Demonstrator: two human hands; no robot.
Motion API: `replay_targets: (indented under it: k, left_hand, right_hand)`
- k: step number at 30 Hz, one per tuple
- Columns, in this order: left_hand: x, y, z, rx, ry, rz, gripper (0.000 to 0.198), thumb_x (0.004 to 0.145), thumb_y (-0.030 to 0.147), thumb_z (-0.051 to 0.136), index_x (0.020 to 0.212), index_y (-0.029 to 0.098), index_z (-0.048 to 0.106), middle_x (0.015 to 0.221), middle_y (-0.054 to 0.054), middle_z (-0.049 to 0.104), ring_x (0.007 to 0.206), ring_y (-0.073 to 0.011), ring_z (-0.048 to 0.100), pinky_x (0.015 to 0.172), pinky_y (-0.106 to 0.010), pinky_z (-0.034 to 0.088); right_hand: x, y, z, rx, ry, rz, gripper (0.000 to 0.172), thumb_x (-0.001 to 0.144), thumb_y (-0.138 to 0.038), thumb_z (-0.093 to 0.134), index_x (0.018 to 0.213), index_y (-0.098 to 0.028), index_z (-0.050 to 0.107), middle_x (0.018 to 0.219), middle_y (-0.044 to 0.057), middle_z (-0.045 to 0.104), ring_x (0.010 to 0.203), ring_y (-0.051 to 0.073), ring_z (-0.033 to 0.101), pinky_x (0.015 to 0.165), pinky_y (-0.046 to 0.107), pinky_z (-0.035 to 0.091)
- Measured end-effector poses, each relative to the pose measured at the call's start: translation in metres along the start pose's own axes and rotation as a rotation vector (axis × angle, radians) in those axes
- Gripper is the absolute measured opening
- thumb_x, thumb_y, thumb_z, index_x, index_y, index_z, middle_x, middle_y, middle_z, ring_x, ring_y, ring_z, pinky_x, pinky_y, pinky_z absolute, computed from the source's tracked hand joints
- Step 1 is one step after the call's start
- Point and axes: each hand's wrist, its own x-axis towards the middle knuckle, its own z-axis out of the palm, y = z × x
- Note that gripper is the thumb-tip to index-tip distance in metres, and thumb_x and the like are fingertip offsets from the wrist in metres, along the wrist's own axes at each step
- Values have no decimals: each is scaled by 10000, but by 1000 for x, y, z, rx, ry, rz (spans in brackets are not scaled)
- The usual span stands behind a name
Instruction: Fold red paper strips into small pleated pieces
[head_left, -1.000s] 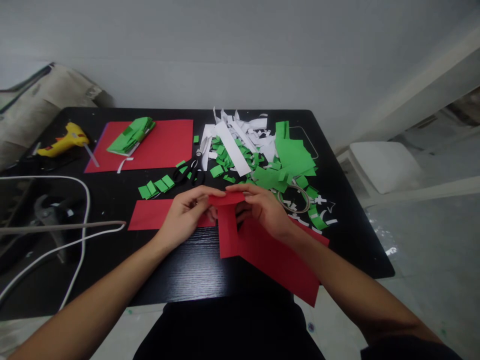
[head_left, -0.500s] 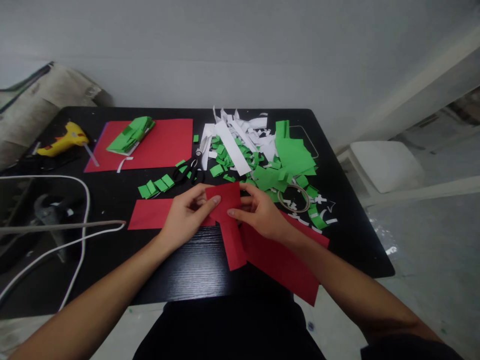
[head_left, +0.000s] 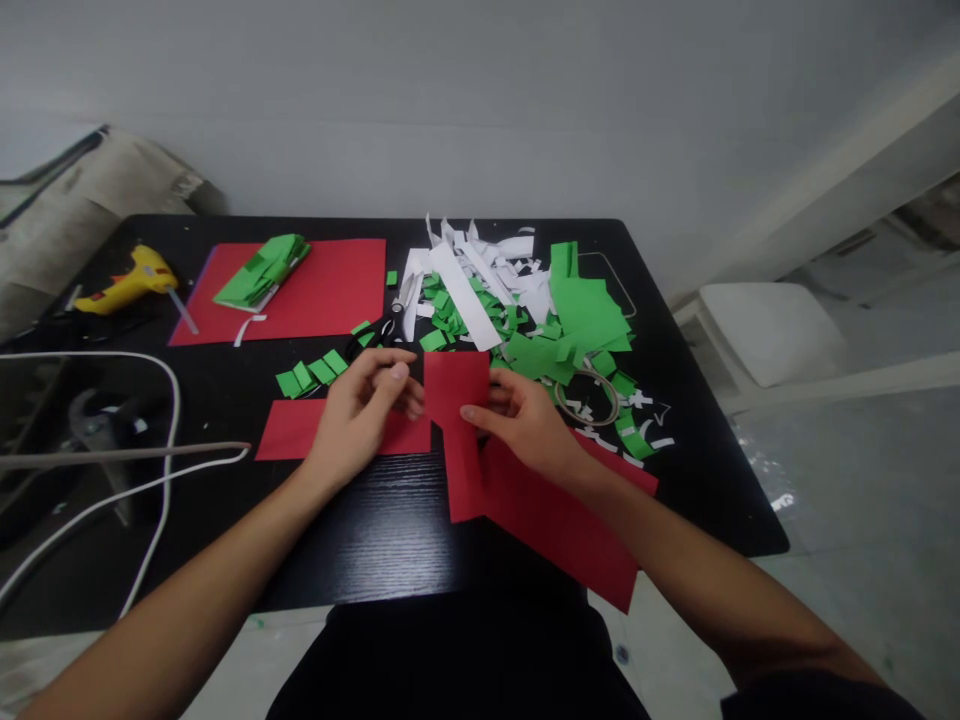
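Observation:
A red paper strip (head_left: 459, 420) stands upright between my hands over the black table (head_left: 375, 540). My right hand (head_left: 525, 425) pinches the strip's right edge, thumb in front. My left hand (head_left: 360, 410) sits just left of it, fingers curled, fingertips at the strip's left edge; whether they grip it I cannot tell. Under my right wrist lies a larger red sheet (head_left: 570, 520) that overhangs the table's near edge. Another red strip (head_left: 300, 430) lies flat beneath my left hand. Black scissors (head_left: 379, 335) rest just beyond my left hand.
A heap of green and white paper scraps (head_left: 517, 300) fills the back middle, with a tape ring (head_left: 589, 395) beside it. A red sheet (head_left: 300, 290) holding folded green paper, a yellow glue gun (head_left: 127, 280) and a white cable (head_left: 150, 440) occupy the left.
The strip's folded top has been opened out and now stands taller and flat. My left hand has slid up and left, its thumb off the front of the strip.

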Motion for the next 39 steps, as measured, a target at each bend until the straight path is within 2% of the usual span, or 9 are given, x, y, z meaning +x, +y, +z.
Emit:
replay_targets:
  k: [4,7,10,13,19,23,31,36,39]
  left_hand:
    - [-6,-3,6,22,-281,-94,297,917,415,725,1066,171,644,767,1,678,669,-140,663,637,-259,548]
    - [-10,-7,9,61,-352,-86,201,880,323,762,962,184,644,740,31,620,634,-105,582,590,-219,472]
    - [-10,-8,6,118,-264,2,124,895,285,726,942,190,662,785,13,669,682,-126,625,636,-242,504]
    - [-7,-5,-1,233,-149,222,59,892,190,684,950,193,694,1003,-48,750,938,-194,711,853,-331,564]
    - [-4,-1,-7,489,-53,524,130,934,105,625,925,201,713,1142,-75,753,1095,-219,704,997,-411,546]
    - [-5,-3,-6,578,-68,571,157,951,120,595,924,207,724,1182,-84,748,1158,-253,691,1038,-468,529]
    - [0,-2,-13,491,25,377,312,896,169,557,1166,220,707,1341,-85,667,1283,-279,614,1126,-488,472]
    - [1,-3,-13,358,34,161,248,891,222,623,1122,204,713,886,-19,700,824,-186,670,833,-355,574]
    - [2,-1,-11,284,41,153,249,869,229,679,1114,205,718,836,-9,684,770,-164,656,793,-329,571]
  right_hand:
    - [2,-2,0,28,109,-53,399,759,-333,879,1093,-203,703,1113,74,801,1038,269,766,920,446,654]
    - [1,-3,0,44,139,-84,369,763,-332,876,1068,-211,708,1114,64,794,1049,265,753,978,469,622]
    - [1,-4,-1,81,97,-118,367,725,-268,899,1042,-235,716,1100,32,785,1073,233,735,1061,446,568]
    - [2,-5,-3,181,39,-107,321,740,-221,870,1024,-258,725,1067,10,780,1092,205,725,1082,409,548]
    - [1,-8,-1,245,-117,216,313,844,-439,820,1056,-220,748,1024,45,775,859,164,726,792,306,590]
    - [-2,-7,0,67,-181,180,313,773,-358,887,1024,-207,773,934,20,766,820,152,699,753,276,545]
    - [0,-5,-3,-191,-60,21,191,836,-310,797,991,-200,783,982,47,798,898,191,726,882,369,574]
    - [0,-5,-2,-226,-56,-24,140,865,-298,764,976,-215,781,974,45,799,897,200,736,903,402,589]
    - [1,-4,-3,-251,-34,-38,138,869,-287,752,980,-208,777,970,47,796,898,202,737,899,398,590]
